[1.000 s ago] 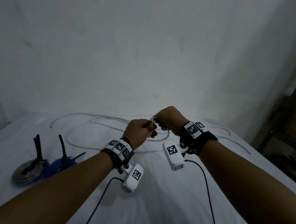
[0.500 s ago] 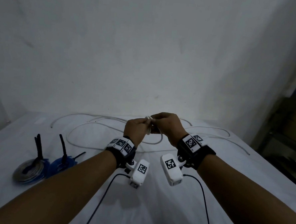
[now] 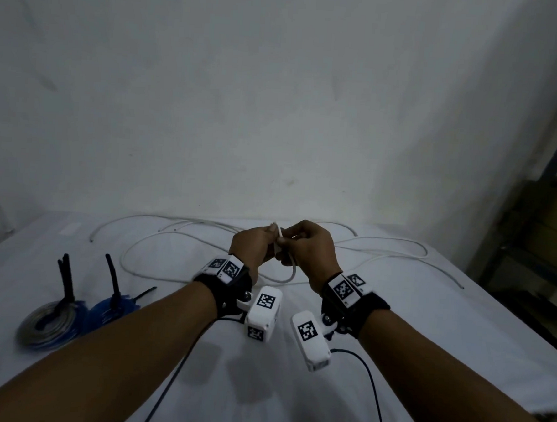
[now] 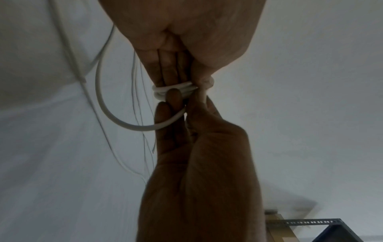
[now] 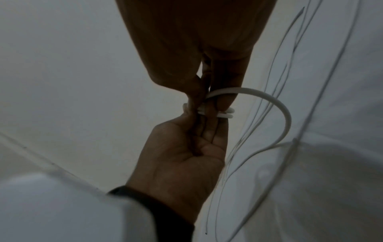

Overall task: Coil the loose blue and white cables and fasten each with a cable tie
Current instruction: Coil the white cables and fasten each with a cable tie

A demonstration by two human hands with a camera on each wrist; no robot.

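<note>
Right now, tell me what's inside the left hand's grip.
The left hand pinches a few small turns of white cable, the right hand gripping them too. Fingers hide the cable's end.

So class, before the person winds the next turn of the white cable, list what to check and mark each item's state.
1. Left hand holds the started coil of white cable: ok.
2. Right hand pinches the feeding strand: ok.
3. Turns lie side by side, not crossed: ok.
4. Loose cable on the table free of knots: cannot tell.
5. Spare cable tie within reach: ok.
6. Coiled blue cable already tied: ok.
</note>
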